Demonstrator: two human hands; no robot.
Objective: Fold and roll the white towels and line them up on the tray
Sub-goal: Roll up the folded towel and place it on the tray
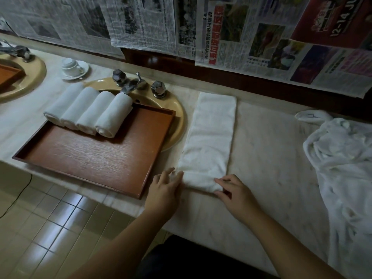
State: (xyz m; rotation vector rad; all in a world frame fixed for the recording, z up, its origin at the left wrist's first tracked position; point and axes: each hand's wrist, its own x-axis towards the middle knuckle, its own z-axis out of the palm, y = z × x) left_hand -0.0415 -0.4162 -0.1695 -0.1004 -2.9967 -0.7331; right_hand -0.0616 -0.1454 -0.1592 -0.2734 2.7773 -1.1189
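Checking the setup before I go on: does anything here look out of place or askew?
Yes. The wooden tray sits skewed across the sink basin, not flat on the counter. The four rolled towels overhang its far edge by the faucet. Newspapers cover the wall.

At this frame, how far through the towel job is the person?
Done: four rolled towels lie side by side at the far end of the tray. In hand: a folded towel strip lies on the counter; the left hand and right hand are starting its roll at the near end. Left: a heap of loose white cloth to the right.
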